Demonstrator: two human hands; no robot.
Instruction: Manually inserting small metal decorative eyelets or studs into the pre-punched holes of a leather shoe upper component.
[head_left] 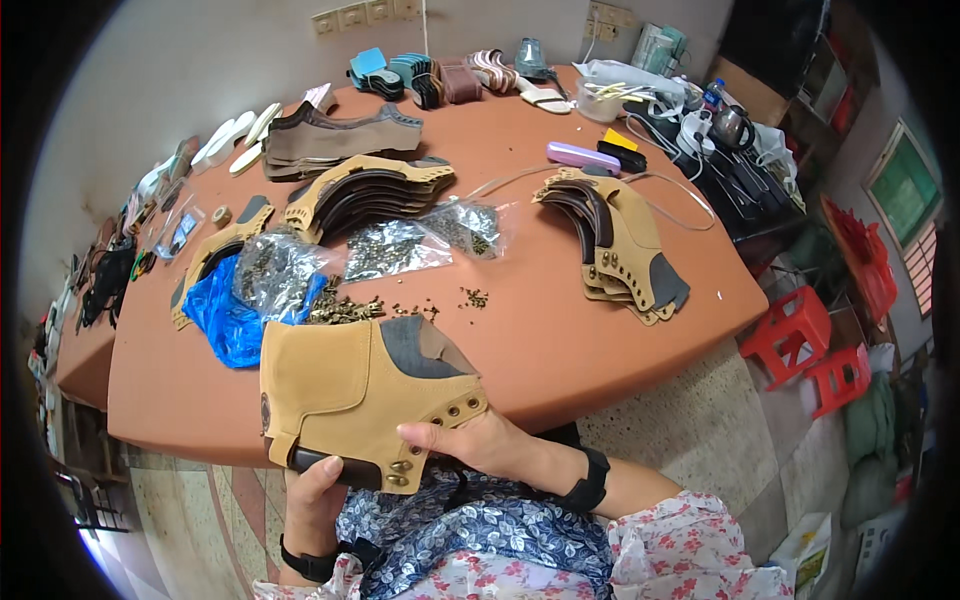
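A tan leather boot upper (320,375) with a grey panel, a dark padded collar, a row of eyelets and a few brass lace hooks is held up before me, at the table's near edge. My left hand (315,498) grips its lower edge, thumb on the dark collar. At the eyelet flap, my right hand (482,442) has its thumb on the front and its fingers hidden behind. Just beyond the upper lies a heap of small brass hooks (345,308), beside a blue plastic bag (225,315) and clear bags of metal fittings (395,248).
Stacked tan uppers lie at centre (375,180) and right (625,235) of the brown table (560,350). A brown upper stack (340,150) sits farther back. A purple case (583,153), a kettle (733,127) and red stools (790,335) are to the right.
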